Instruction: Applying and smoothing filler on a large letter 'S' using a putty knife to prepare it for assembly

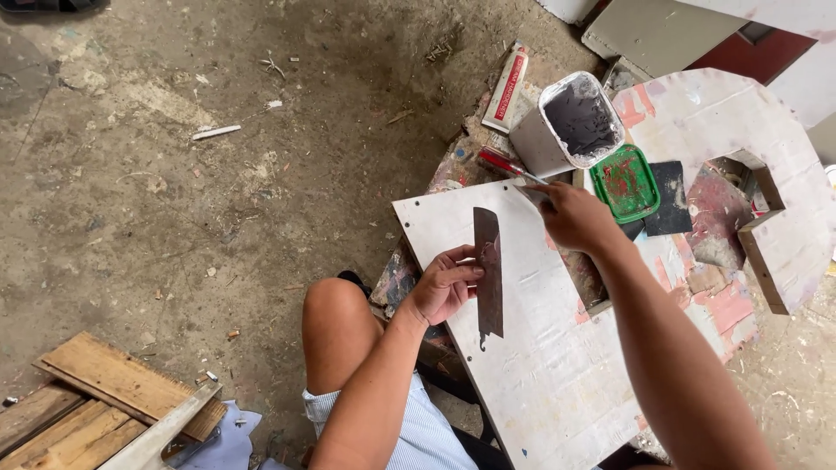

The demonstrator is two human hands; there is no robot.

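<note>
A: What does the person hold over the white board (540,365)?

B: The left hand (446,285) is closed on a dark metal blade (488,271) that lies flat on the board. The right hand (575,216) grips a small tool (526,186) at the board's far edge.

A: What stands near?

B: Beyond the board's far edge there is a white tub (570,126) of grey paste, a green lid (625,183) and a red-white tube (507,87). The right forearm covers part of the board.

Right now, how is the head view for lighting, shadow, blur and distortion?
Head view: soft even daylight, no hard shadows; mild glare on the white board; left hand and dark scraper blade sharp; right hand slightly soft; wide-angle bending near the edges.
</note>
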